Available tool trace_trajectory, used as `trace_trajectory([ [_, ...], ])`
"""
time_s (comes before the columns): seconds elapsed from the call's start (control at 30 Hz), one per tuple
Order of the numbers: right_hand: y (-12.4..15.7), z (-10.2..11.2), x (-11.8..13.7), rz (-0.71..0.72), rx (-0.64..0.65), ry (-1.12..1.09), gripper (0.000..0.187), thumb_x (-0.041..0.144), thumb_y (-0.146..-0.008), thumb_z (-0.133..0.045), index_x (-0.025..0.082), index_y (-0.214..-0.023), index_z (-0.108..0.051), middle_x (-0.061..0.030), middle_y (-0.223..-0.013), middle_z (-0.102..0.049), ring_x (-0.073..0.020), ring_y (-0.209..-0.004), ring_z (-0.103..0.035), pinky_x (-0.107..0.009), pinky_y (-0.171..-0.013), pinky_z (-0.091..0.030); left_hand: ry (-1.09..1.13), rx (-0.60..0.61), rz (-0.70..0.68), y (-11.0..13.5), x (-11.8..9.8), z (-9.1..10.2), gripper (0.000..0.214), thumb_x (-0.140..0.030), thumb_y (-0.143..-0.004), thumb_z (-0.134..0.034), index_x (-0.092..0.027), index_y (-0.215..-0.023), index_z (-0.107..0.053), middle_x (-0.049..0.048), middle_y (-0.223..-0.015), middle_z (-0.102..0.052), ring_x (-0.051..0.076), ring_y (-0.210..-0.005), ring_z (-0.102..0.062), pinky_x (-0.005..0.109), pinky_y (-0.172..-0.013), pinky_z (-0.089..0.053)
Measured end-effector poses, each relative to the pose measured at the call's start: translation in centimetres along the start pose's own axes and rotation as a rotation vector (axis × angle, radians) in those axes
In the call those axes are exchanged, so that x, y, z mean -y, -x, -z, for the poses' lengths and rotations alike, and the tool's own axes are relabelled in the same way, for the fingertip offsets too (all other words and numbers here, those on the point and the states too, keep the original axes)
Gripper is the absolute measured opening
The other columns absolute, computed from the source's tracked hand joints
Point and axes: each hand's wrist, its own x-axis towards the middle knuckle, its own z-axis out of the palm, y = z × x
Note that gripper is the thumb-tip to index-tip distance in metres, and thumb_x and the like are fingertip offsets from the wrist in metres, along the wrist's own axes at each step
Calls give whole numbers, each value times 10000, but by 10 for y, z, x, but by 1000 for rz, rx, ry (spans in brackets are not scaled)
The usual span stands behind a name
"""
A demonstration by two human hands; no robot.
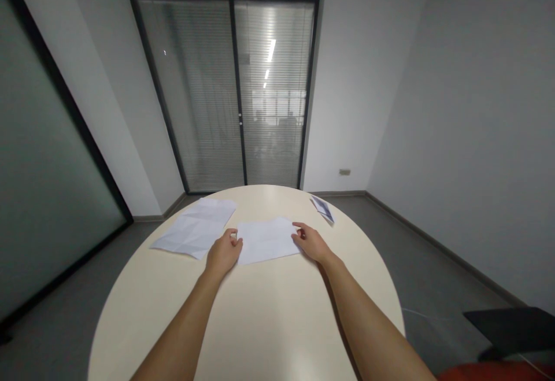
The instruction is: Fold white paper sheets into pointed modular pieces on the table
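Presently resting both hands at a white sheet of paper [267, 241], lying on or just above a round pale table [255, 317], toward twelve o'clock from the tabletop's middle: left hand [223, 251] at the sheet's nine o'clock edge, thumb and forefinger curled close together, right hand [315, 245] at the three o'clock edge, forefinger stretched out apart from the thumb. Cannot tell, for either hand, a real pinch on the paper from mere contact. Between nine and ten o'clock from the sheet, a larger creased paper [195, 228], just beside the left hand; at two o'clock, near the table's rim, a small folded paper [323, 209] with dark marking. Could go wrong through uneven pull: too hard a tug toward nine or three, likely to crease or tear the sheet; too light a hold on one edge, likely to let a corner slip askew on the smooth top. Could also rumple the creased paper with a careless sweep toward ten, or nudge the folded one off the rim with a reach toward two. Hard to make out: fingertips behind the sheet's edges, any writing or layers in it, any touch between left hand and creased paper. Cut off by the frame: both forearms, toward seven and five o'clock, the table's near rim, and, toward four, a black item [511, 326] above something red [489, 371], too partial to name
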Motion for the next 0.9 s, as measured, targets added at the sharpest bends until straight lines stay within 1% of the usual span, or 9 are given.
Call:
trace_trajectory([
  [0.13, 2, 3, 9, 27, 54, 100, 501, 283, -861, -556, 72, -1310, -628, -40, -785, -663, -167, -686, -576, -287, -696, -440, -121, -105, -134, 3, -3, 1, 373, -320, -899, -558, -166, -1230, -639, 135, -1187, -649, 269, -1127, -618, 394, -1020, -472],
  [0.2, 3, 5, 12, 32, 76, 138, 513, 263, -856, -543, 75, -1325, -627, -40, -770, -668, -171, -670, -574, -289, -679, -437, -126, -61, -207, 4, -3, -3, 422, -327, -911, -547, -165, -1294, -621, 150, -1381, -567, 283, -1284, -542, 410, -1122, -410],
  [0.3, 4, 9, 16, 33, 68, 215, 496, 286, -859, -549, 100, -1309, -649, -59, -796, -688, -202, -725, -601, -315, -731, -466, -170, 94, -283, 10, -4, -11, 506, -364, -913, -562, -174, -1382, -572, 149, -1582, -389, 324, -1472, -345, 472, -1207, -300],
  [0.4, 4, 11, 21, 87, -26, 318, 468, 350, -854, -603, 123, -1255, -687, -127, -1021, -709, -279, -1011, -611, -385, -937, -463, -228, 232, -307, 17, -10, -17, 557, -415, -933, -533, -192, -1443, -521, 145, -1644, -278, 352, -1533, -191, 540, -1226, -215],
  [0.5, 5, 3, 31, 198, -37, 324, 465, 377, -891, -590, 127, -1276, -670, -161, -1269, -646, -291, -1208, -549, -400, -1071, -412, -263, 297, -337, 23, -20, -20, 578, -452, -958, -482, -197, -1477, -480, 133, -1648, -269, 323, -1543, -166, 529, -1242, -159],
  [0.57, 8, -7, 42, 301, 53, 287, 466, 386, -954, -514, 132, -1324, -638, -159, -1352, -614, -264, -1259, -538, -384, -1115, -388, -274, 329, -355, 25, -28, -20, 595, -477, -969, -453, -203, -1497, -449, 123, -1647, -275, 302, -1542, -178, 519, -1247, -146],
  [0.67, 15, -23, 57, 441, 261, 281, 505, 398, -1028, -367, 162, -1437, -545, -141, -1482, -529, -258, -1393, -445, -423, -1185, -307, -287, 383, -365, 27, -37, -18, 629, -513, -990, -381, -188, -1529, -393, 123, -1644, -277, 287, -1539, -196, 516, -1248, -148],
  [0.77, 20, -30, 62, 344, 371, 352, 561, 436, -1041, -308, 176, -1519, -443, -136, -1583, -399, -312, -1469, -342, -508, -1199, -253, -314, 421, -349, 28, -42, -14, 648, -495, -1008, -303, -143, -1550, -342, 132, -1646, -262, 278, -1542, -184, 514, -1249, -146],
  [0.9, 18, -21, 55, 104, 375, 430, 688, 562, -995, -381, 176, -1564, -356, -129, -1642, -266, -342, -1522, -202, -531, -1217, -164, -352, 450, -334, 28, -43, -12, 632, -424, -1015, -258, -106, -1559, -310, 138, -1652, -225, 263, -1549, -149, 501, -1252, -139],
])
